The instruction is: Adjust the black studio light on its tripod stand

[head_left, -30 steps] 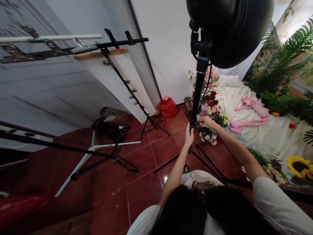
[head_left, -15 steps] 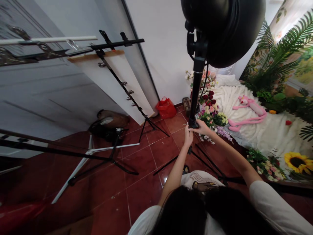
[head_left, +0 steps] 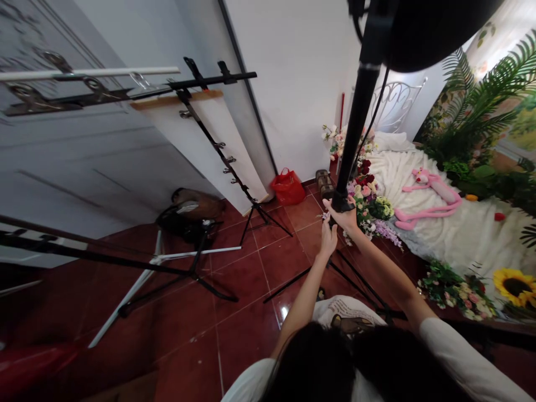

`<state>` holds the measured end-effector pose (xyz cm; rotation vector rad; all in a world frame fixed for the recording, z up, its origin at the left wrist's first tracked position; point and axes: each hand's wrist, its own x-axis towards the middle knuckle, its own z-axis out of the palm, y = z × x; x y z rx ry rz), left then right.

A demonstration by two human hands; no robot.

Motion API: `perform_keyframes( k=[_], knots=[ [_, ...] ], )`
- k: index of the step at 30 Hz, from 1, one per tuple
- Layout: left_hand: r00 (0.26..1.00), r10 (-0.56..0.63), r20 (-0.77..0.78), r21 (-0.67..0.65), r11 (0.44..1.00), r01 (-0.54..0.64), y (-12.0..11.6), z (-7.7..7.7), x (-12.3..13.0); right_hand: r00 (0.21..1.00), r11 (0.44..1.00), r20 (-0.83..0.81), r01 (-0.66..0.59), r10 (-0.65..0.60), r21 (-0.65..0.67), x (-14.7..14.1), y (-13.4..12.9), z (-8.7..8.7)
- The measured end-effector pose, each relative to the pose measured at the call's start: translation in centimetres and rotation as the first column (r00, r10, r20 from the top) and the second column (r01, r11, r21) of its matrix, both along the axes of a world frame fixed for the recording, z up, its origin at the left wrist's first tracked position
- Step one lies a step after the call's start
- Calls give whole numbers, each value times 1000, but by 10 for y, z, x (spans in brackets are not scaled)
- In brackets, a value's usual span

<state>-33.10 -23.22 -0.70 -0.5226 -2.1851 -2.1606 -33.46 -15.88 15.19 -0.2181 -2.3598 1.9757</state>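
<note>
Both my hands are raised at the middle of the view, around a black light stand pole (head_left: 357, 123) that leans up and to the right. My right hand (head_left: 345, 216) wraps the black collar on the pole. Just below it, my left hand (head_left: 329, 239) closes on the lower section, its fingers pointing up. A black dome-shaped lamp head (head_left: 435, 28) tops the pole and is cut off by the upper frame edge. The stand's black legs (head_left: 355, 276) spread over the floor below my hands. Artificial flowers (head_left: 368, 206) stand just beyond them.
A white fur throw (head_left: 460, 234) with a pink plush panther (head_left: 431, 198) lies to the right, among fern fronds (head_left: 473, 106) and a sunflower (head_left: 516, 287). Backdrop stands (head_left: 218, 139) and a white tripod (head_left: 138, 285) occupy the left. A red bag (head_left: 288, 188) sits against the wall.
The pole's top has tilted right and the lamp head has risen toward the frame's top edge, uncovering a white metal bed frame behind. My hands remain on the pole, with my right hand slightly lower.
</note>
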Motion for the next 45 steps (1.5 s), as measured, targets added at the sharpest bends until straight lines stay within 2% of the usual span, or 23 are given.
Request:
perform_keyframes(
  k=[3, 6, 9, 11, 13, 15, 17, 22, 24, 26, 28, 32, 35, 37, 40, 43, 45],
  knots=[
    [1000, 15, -12, -5, 1000, -15, 0, -1, 0, 979, 989, -165, 135, -122, 67, -8, 2, 14],
    [999, 38, -16, -2, 999, -38, 1, -1, 1, 935, 966, -311, 222, -174, 129, -12, 0, 26],
    [999, 51, -12, -1, 999, -51, 2, 0, 2, 901, 943, -376, 294, -218, 158, -8, 0, 38],
    [999, 53, -7, -7, 999, -53, 3, 1, 2, 911, 952, -374, 252, -173, 173, -1, 7, 44],
    [999, 53, -4, -12, 999, -53, 2, 2, 2, 938, 971, -343, 123, -47, 204, 7, 22, 46],
    [999, 51, -8, -12, 999, -51, 2, 2, 2, 956, 975, -284, -14, 79, 224, 17, 41, 38],
    [999, 49, -23, -5, 999, -50, 2, 1, 2, 969, 977, -214, -80, 123, 197, 25, 61, 18],
    [997, 51, -62, 24, 999, -49, 2, -1, 1, 990, 993, -114, -78, 88, 92, 31, 85, -56],
    [997, 46, -65, 24, 999, -44, 1, -1, 0, 993, 998, -105, -41, 46, 55, 30, 84, -76],
    [997, 42, -69, 20, 999, -41, 1, 0, 0, 995, 1000, -99, 14, -12, 25, 29, 81, -86],
    [997, 37, -73, 14, 999, -36, 1, 0, 0, 994, 998, -91, 64, -64, -6, 27, 76, -88],
    [997, 29, -75, 8, 1000, -28, 0, 1, -1, 990, 988, -52, 126, -131, -89, 22, 68, -81],
    [998, 28, -65, 7, 1000, -27, 0, 2, 0, 978, 971, 50, 209, -205, -116, 15, 64, -73],
    [998, 30, -58, 7, 1000, -30, 0, 3, 1, 951, 958, 160, 277, -263, -76, 8, 62, -67],
    [998, 32, -51, 5, 999, -32, 1, 4, 2, 882, 937, 320, 344, -346, 65, -6, 62, -58],
    [998, 25, -51, 10, 1000, -25, 0, 4, 2, 845, 922, 368, 356, -387, 153, -17, 62, -52],
    [998, 14, -53, 11, 1000, -13, 0, 6, 2, 866, 935, 352, 332, -354, 124, -19, 63, -51]
  ],
)
